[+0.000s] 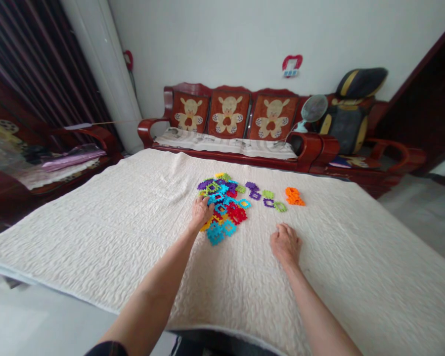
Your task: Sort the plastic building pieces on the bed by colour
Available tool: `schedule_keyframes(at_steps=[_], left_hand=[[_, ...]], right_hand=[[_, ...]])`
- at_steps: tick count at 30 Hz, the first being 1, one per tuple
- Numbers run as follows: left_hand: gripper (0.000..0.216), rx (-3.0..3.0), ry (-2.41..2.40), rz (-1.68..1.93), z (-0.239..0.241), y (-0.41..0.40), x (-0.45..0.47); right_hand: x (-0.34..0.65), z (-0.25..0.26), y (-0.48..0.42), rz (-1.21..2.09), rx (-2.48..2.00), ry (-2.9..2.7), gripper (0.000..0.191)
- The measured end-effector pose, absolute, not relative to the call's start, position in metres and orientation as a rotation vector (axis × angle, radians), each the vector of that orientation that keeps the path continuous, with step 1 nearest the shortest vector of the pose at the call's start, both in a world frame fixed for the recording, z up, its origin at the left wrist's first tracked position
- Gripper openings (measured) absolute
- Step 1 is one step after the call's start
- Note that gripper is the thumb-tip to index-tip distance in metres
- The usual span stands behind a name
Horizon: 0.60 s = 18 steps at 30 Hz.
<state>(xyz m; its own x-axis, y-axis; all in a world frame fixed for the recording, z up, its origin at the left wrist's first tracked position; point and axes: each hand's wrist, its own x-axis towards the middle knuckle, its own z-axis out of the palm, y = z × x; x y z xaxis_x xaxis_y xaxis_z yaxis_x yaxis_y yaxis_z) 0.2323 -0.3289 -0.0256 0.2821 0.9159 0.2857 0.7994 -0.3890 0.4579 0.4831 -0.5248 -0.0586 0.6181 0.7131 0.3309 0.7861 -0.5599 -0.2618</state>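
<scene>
Watching remotely, I see the left hand [202,212] at a heap of multicoloured, toothed plastic squares [230,212] on the cream quilted cover [126,237], the right hand [286,244] curled nearby, both grips unclear, where a broad finger sweep could scatter loose pieces.

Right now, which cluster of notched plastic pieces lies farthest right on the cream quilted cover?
The bright orange notched plastic cluster; the multicoloured plastic pile, loose green pieces and loose purple pieces all lie to its left.
</scene>
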Motion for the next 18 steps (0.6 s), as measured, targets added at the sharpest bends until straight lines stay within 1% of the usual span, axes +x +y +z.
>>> schedule_keyframes(at_steps=[12,16,18], left_hand=[[0.033,2.535,1.371,0.614,-0.016,-0.358,0.281],[0.035,2.485,1.296,0.761,-0.015,-0.349,0.282],[0.037,2.411,1.363,0.854,-0.015,-0.337,0.275]], right_hand=[[0.485,-0.061,-0.526,-0.278,-2.459,-1.191,0.039],[0.487,-0.061,-0.525,-0.276,-2.468,-1.194,0.040],[0.486,-0.061,-0.525,-0.285,-2.472,-1.194,0.040]])
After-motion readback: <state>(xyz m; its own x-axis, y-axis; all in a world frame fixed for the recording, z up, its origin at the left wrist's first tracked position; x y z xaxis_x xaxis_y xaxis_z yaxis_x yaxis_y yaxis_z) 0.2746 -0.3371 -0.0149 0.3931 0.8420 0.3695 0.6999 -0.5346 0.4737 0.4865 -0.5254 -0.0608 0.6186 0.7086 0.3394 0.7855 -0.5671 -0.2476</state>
